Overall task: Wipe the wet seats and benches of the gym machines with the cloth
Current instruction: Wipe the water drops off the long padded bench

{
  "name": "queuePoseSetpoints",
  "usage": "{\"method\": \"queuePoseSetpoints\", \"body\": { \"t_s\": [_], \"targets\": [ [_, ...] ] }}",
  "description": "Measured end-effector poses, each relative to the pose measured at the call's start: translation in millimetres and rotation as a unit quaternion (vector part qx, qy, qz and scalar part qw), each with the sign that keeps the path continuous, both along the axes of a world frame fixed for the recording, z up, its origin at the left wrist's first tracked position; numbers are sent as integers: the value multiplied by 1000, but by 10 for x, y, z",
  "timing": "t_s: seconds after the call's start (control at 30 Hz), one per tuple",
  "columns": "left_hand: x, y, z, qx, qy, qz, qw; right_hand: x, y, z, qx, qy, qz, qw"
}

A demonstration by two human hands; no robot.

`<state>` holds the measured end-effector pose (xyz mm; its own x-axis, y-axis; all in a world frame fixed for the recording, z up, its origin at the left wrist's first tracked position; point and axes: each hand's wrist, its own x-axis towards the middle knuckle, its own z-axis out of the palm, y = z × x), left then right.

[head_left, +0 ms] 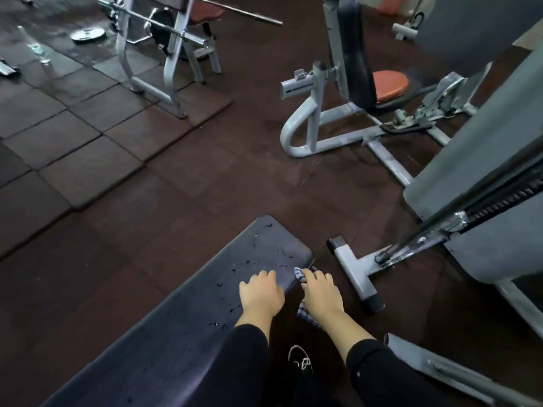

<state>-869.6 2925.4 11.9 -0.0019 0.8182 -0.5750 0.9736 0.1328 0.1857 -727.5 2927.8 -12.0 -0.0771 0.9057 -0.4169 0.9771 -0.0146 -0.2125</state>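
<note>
A long dark padded bench (182,312) runs from the lower left to the centre, with water drops scattered over its top. My left hand (261,292) rests on the bench near its right edge, fingers bent over the pad. My right hand (318,292) grips a blue-and-white checked cloth (305,314) at the bench's right side edge, close to the far end. Part of the cloth hangs below my wrist.
A grey machine foot (355,274) lies just right of my hands, under a large grey machine (476,183). Farther back stand a seat machine with an orange pad (389,83), a barbell rack (173,39), a weight plate (87,33) and a water bottle (36,48). Rubber floor tiles cover the rest.
</note>
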Motion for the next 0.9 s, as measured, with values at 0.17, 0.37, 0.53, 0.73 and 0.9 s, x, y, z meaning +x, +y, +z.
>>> {"method": "queuePoseSetpoints", "body": {
  "t_s": [0.17,0.37,0.53,0.73,0.9],
  "targets": [
    [123,391,-555,2,-7,41,999,120,545,-585,26,4,34,999],
    [138,716,-1664,42,0,61,997,103,968,-1679,78,18,61,995],
    [56,850,-2700,78,0,57,995,29,1265,-2642,143,20,114,983],
    [-103,1095,-3529,210,0,-4,978,5,1432,-3528,240,26,177,954],
    [-253,1186,-3907,313,-7,-43,949,45,1458,-3775,290,62,163,941]
  ]
}}
